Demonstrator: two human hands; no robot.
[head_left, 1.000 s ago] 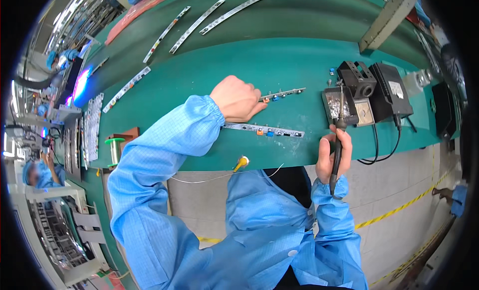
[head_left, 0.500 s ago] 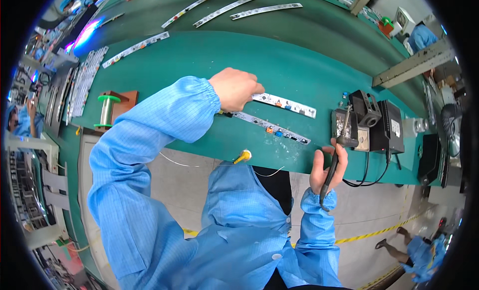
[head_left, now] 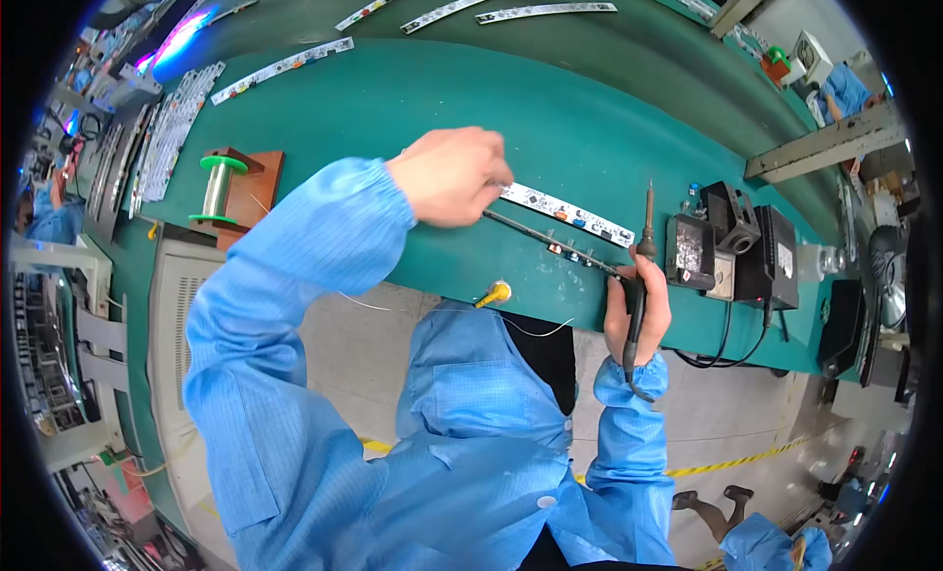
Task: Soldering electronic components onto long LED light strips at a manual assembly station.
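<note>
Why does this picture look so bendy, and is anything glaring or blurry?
In the head view, wide-lens distortion bows the far pale strip and leaves black corners; also in the head view, a blue-violet light flares to white at upper left, and the left hand looks slightly soft, while the soldering iron seems fairly crisp.

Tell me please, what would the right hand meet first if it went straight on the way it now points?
The right hand would likely first meet the nearer board, whose end shows right beside it, then perhaps the farther board. Depth is unclear, so it may pass above both.
</note>
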